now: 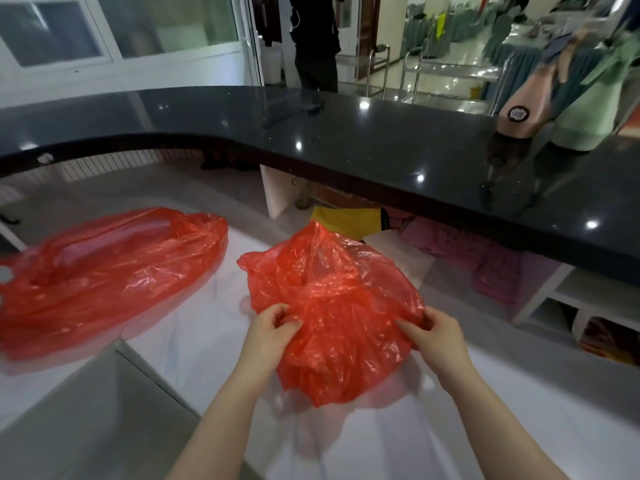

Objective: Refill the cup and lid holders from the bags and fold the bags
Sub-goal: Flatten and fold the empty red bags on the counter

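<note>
A crumpled red plastic bag [332, 306] lies bunched on the white marble counter [194, 344] in front of me. My left hand [268, 332] pinches its left edge between thumb and fingers. At the bag's right edge, my right hand [434, 337] pinches the plastic in the same way. A second red plastic bag [104, 271] lies flattened and loose on the counter to the left, apart from both hands. No cups, lids or holders are in view.
A raised black stone bar top [346, 140] curves across behind the work counter. Pink and green packages [561, 98] stand on it at the right. Yellow and pink items [346, 220] lie under it. A person in dark clothes [315, 46] stands beyond. A grey box [97, 410] sits at lower left.
</note>
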`<action>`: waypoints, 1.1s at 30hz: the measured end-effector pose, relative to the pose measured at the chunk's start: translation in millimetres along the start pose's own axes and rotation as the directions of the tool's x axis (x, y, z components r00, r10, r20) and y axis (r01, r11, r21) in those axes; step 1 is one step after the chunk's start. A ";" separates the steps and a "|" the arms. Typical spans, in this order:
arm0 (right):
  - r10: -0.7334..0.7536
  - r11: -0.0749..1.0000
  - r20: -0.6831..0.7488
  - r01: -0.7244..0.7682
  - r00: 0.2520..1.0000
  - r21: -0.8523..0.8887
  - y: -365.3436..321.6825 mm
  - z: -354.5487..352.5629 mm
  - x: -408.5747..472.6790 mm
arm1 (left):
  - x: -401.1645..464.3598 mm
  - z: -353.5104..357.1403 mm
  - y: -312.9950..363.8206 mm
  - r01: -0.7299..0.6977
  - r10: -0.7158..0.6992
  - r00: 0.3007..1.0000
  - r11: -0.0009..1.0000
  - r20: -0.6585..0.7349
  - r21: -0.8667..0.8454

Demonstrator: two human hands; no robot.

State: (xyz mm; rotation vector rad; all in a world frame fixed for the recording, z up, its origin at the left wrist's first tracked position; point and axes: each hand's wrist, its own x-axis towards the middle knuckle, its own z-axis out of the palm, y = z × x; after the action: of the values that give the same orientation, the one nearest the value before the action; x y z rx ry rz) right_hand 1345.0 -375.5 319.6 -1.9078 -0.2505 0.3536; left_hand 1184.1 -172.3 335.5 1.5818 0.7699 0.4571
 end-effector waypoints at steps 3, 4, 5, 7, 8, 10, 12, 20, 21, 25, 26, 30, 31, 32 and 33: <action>0.024 0.998 -0.150 -0.015 0.988 0.057 3.2 -6.5 7.0 | 2.8 -10.0 0.8 -0.043 0.041 0.998 0.998 0.037 0.051; 0.052 0.993 -0.193 -0.030 0.980 0.116 3.5 -10.2 9.2 | 4.7 -13.9 1.7 -0.058 0.055 0.998 0.996 0.036 0.073; 0.083 0.984 -0.237 -0.042 0.968 0.170 3.0 -14.4 11.3 | 7.3 -17.8 3.1 -0.061 0.059 0.998 0.994 0.023 0.094; 0.112 0.971 -0.335 -0.033 0.936 0.235 2.2 -26.5 13.3 | 13.9 -24.7 6.4 -0.060 0.066 0.997 0.990 -0.049 0.127; 0.114 0.967 -0.385 -0.015 0.916 0.253 1.6 -34.0 13.1 | 18.7 -28.2 8.6 -0.074 0.091 0.990 0.985 -0.109 0.157; 0.138 0.955 -0.456 0.005 0.879 0.297 0.1 -50.5 8.8 | 28.5 -36.5 12.8 -0.115 0.167 0.965 0.962 -0.200 0.249; 0.206 0.913 -0.472 0.005 0.857 0.408 0.6 -63.6 -0.4 | 36.5 -44.7 16.7 -0.121 0.186 0.957 0.953 -0.222 0.276; 0.174 0.941 -0.645 0.068 0.745 0.333 3.5 -65.1 -75.0 | 48.2 -87.1 26.2 0.026 -0.028 0.997 0.999 -0.076 -0.024; 0.147 0.952 -0.645 0.068 0.750 0.297 4.4 -62.8 -82.5 | 47.3 -91.5 26.5 0.054 -0.060 0.997 0.993 -0.055 -0.101; 0.096 0.974 -0.507 0.024 0.857 0.226 7.6 -41.1 -119.8 | 33.1 -113.1 27.7 0.057 -0.071 0.997 0.918 -0.023 -0.392; 0.126 0.963 -0.446 -0.001 0.886 0.269 11.2 -36.0 -129.4 | 30.4 -117.2 26.3 0.036 -0.048 0.999 0.901 -0.018 -0.433; 0.218 0.916 -0.381 -0.053 0.898 0.398 24.3 -17.5 -159.6 | 25.3 -137.3 13.6 0.011 -0.003 1.000 0.879 0.017 -0.476; 0.213 0.923 -0.397 -0.051 0.893 0.380 26.0 -13.9 -163.7 | 25.0 -142.7 10.3 0.014 -0.003 1.000 0.881 0.025 -0.473; 0.207 0.937 -0.410 -0.059 0.888 0.346 27.4 -11.0 -166.3 | 24.6 -147.4 6.8 0.016 0.000 0.999 0.882 0.035 -0.471; 0.200 0.950 -0.415 -0.073 0.888 0.303 27.3 -7.6 -168.4 | 24.1 -151.9 3.2 0.017 0.004 0.999 0.885 0.045 -0.465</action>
State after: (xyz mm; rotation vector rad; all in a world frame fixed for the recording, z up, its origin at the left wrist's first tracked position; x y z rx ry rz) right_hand 1190.8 -448.8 317.5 -1.6725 0.2324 0.0358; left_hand 1097.8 -47.4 360.5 1.1335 0.5757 0.5534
